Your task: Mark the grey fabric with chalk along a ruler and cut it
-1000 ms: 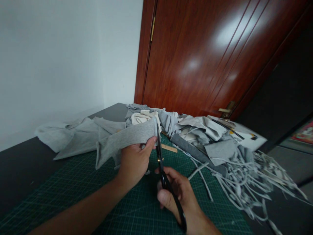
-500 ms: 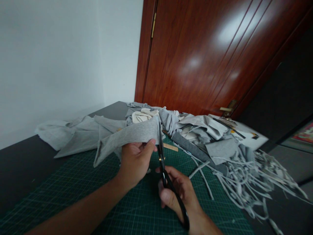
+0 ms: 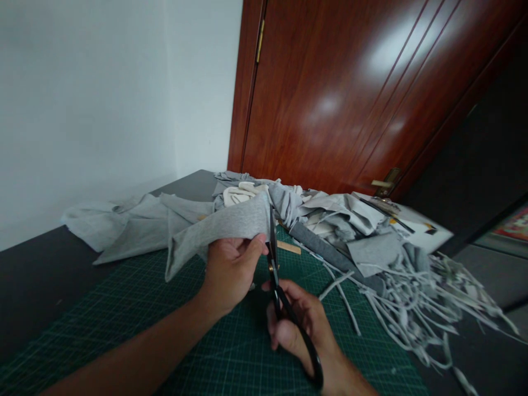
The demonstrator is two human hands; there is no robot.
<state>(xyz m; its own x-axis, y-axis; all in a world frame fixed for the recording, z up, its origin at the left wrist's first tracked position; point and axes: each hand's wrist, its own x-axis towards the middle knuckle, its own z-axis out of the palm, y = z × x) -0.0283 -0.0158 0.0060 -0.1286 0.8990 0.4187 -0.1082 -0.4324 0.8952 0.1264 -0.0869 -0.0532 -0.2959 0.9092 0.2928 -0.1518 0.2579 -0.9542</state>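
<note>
My left hand (image 3: pixel 233 269) pinches a light grey fabric strip (image 3: pixel 231 220) between thumb and fingers, and the strip hangs off to the left. Wrapped in my right hand (image 3: pixel 303 324) are the handles of black scissors (image 3: pixel 274 275), which point away from me. Their blades stand at the right end of the strip, just past my left thumb. Both hands are above a green cutting mat (image 3: pixel 231 352).
Grey cloth (image 3: pixel 140 231) lies at the left. Behind are a cream fabric bundle (image 3: pixel 243 193), a short wooden ruler (image 3: pixel 289 247) and a dark grey roll (image 3: pixel 322 247). Tangled thin strips (image 3: pixel 412 308) spread at the right. A brown door (image 3: pixel 322 99) stands beyond.
The strip and my left hand have shifted slightly to the right. The scissor blades look closer together than before, still at the strip's right end.
</note>
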